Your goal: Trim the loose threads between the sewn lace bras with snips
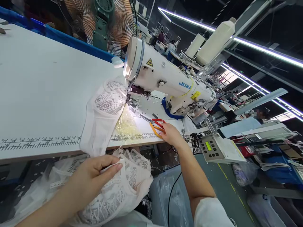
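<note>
In front of the sewing machine, the left hand pinches a lace garment while the right hand grips scissors, seemingly a tool-handling step that calls for keeping them clear of the fabric.

A single head-worn camera is looking forward and down from close range, framing the left hand at lower left and the right hand right of centre, while distant ceiling lights are slanting across the upper right.
</note>
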